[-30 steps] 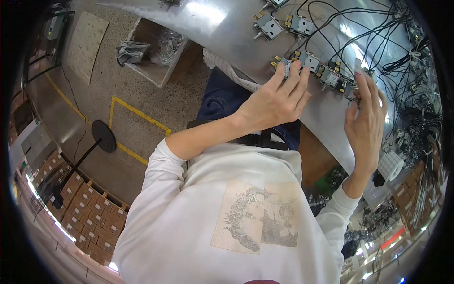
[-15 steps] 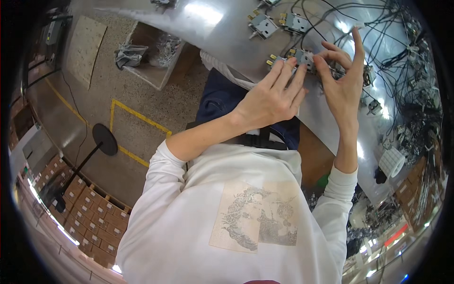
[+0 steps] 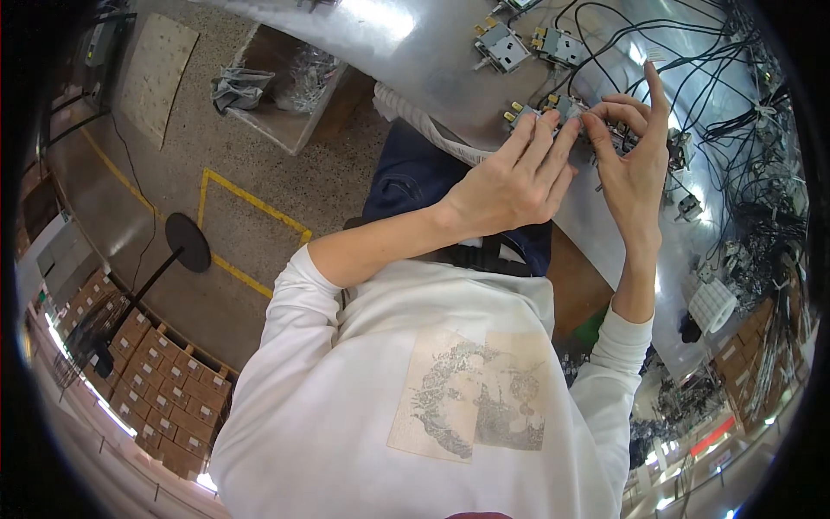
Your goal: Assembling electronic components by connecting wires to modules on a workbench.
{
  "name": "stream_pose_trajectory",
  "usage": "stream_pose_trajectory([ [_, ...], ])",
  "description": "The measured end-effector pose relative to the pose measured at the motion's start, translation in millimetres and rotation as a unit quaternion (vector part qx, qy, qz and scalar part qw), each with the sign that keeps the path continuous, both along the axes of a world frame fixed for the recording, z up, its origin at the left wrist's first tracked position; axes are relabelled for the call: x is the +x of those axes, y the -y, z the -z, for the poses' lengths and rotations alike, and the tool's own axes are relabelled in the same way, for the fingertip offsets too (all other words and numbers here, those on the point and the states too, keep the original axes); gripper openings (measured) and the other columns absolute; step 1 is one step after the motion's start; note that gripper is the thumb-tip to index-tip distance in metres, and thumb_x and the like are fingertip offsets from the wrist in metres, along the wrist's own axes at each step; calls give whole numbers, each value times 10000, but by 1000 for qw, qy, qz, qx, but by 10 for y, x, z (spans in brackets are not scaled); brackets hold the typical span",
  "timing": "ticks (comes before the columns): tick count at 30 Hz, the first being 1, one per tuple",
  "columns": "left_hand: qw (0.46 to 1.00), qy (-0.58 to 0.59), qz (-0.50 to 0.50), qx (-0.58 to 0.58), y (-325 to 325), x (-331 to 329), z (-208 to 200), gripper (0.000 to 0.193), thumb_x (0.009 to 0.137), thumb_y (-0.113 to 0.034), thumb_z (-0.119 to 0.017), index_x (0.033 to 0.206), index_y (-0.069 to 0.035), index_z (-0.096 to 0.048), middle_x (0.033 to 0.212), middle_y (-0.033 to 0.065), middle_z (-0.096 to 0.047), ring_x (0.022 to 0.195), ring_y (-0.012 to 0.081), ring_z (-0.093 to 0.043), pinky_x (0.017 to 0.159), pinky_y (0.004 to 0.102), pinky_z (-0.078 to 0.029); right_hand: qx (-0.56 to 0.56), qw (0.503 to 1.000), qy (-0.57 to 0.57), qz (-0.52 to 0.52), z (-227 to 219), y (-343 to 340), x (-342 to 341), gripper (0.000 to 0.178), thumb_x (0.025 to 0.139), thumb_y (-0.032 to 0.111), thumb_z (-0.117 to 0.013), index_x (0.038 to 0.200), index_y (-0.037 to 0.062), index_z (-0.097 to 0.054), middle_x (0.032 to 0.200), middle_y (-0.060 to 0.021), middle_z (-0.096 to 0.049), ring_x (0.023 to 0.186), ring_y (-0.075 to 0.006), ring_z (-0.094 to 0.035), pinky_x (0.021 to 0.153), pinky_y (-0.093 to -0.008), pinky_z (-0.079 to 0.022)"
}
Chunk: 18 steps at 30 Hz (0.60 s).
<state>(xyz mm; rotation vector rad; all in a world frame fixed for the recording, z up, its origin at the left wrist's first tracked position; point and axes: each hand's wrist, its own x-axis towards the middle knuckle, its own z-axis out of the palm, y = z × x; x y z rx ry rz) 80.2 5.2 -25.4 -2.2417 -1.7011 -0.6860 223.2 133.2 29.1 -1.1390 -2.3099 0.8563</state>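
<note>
On the metal tabletop, my left hand (image 3: 519, 180) lies bent over a small boxy metal unit (image 3: 568, 106) with its fingertips on it. Brass tabs (image 3: 512, 112) stick out just left of these fingers. To the right, my right hand (image 3: 634, 164) has its thumb and a fingertip brought together beside the same unit, with one finger stretched upward. What this pinch holds is too small to make out. Two similar metal units, a left one (image 3: 501, 48) and a right one (image 3: 564, 48), lie beyond my hands, with brass tabs showing. Fingers partly hide the worked unit.
Thin black cables (image 3: 683, 52) spread over the tabletop (image 3: 415, 65) at the far right, with more metal parts (image 3: 743, 259) heaped along that side. A white spool-like cylinder (image 3: 712, 306) stands near the right edge. An open bin (image 3: 298, 130) holding clear plastic sits left of the table.
The whole view has shifted slightly, so table and units appear lower and further right. My right thumb and fingertip have come closer together. My left hand stays on the unit.
</note>
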Motion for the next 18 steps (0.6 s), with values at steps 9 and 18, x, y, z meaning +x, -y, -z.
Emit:
stream_pose_trajectory([
  [9, 1000, -21, -2, 12, -22, 13, 18, 292, 1025, -240, -673, 999, 35, -767, 1360, 270, -716, 1224, 436, -684, 1085, 539, -534, -9, 1000, 5, 0, -51, -17, -29, 841, 952, 76, -804, 1652, -5, -345, 968, -78, -767, 1008, -224, -715, 964, -372, -542],
  [18, 991, -131, -3, -10, -50, 42, -100, 275, 989, -218, -635, 1000, 23, -768, 1360, 295, -708, 1191, 413, -687, 1048, 545, -544, 110, 993, 11, -49, 0, -9, -23, 831, 941, 34, -818, 1645, 65, -378, 992, -43, -692, 980, -155, -661, 975, -321, -527],
])
